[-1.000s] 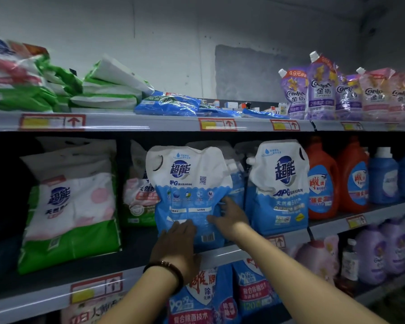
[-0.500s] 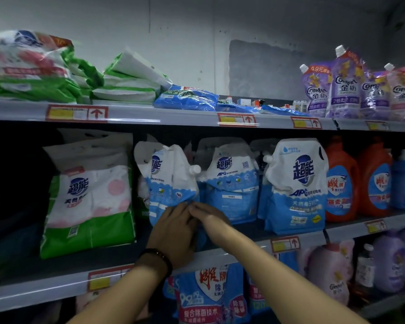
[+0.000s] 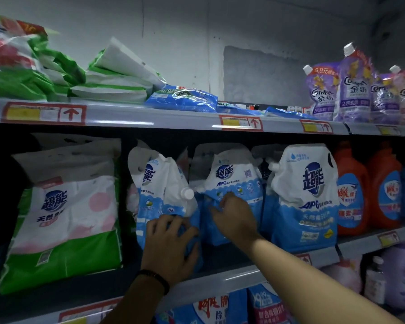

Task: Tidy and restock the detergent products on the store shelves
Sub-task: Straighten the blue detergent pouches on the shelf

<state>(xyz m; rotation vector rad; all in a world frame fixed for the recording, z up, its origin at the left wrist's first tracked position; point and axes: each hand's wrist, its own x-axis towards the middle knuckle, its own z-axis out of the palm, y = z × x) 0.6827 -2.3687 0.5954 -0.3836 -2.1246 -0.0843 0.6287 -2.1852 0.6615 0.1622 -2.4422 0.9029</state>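
Partway done, by the look of it. On the middle shelf [image 3: 220,280], holding the turned pouch [image 3: 159,190] low down with the left grip [image 3: 171,246], fingers curled round its bottom edge. Touching the middle pouch [image 3: 229,181] just beside it with the right grip [image 3: 234,216], fingers loose and spread, not clearly holding anything.

Looks neat to the right: a big pouch [image 3: 306,197] facing front, then orange bottles [image 3: 351,188] in a row. Fine on the left too, with a green bag [image 3: 63,218] standing up.

Probably left to do here: turn the turned pouch to face front and stand it straight by the others.

Likely more work up on the top shelf [image 3: 150,115]: white bags [image 3: 117,83] and blue bags [image 3: 182,98] lying flat in heaps. Purple pouches [image 3: 351,90] standing there, a bit crooked. No new stock in sight.
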